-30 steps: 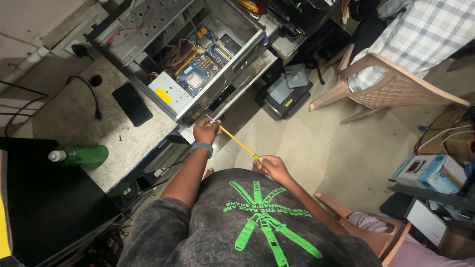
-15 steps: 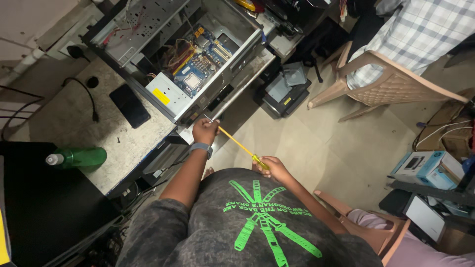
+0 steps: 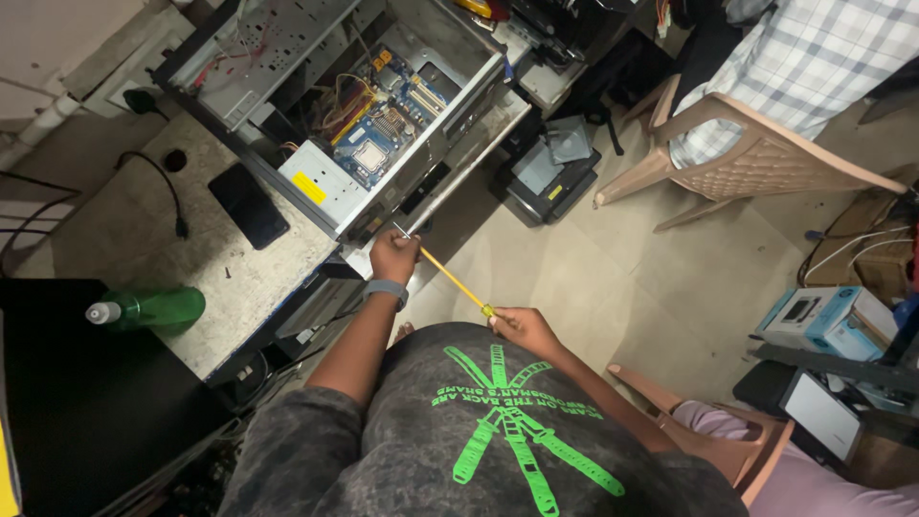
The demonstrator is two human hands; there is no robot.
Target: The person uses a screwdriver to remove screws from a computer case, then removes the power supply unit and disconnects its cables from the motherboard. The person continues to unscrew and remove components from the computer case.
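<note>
Both hands share one long yellow screwdriver point(image 3: 450, 276): the left hand point(image 3: 393, 257) is curled around the shaft close to its metal tip, fingers pressed together on it, and the right hand point(image 3: 522, 327) is closed on the handle end, just in front of the person's dark shirt with its green print. Far to the left of the grip, a green bottle point(image 3: 148, 309) lies on its side on the speckled table point(image 3: 115, 239), and a black phone point(image 3: 248, 205) lies flat on the same top, nearer the hands. Just above and left of the left hand sits the open computer case point(image 3: 354, 115), on its side at the table's edge, its blue circuit board point(image 3: 388, 124) and bundled wires showing inside; the screwdriver's tip reaches the case's lower front corner, right beside the left hand's knuckles. Above and to the right of the grip, a dark printer point(image 3: 546, 177) stands on the tiled floor, well apart from the hands. Further right stands a tan plastic chair point(image 3: 756, 168), and low at the far right a white-and-blue box point(image 3: 823, 321) rests on a shelf.
</note>
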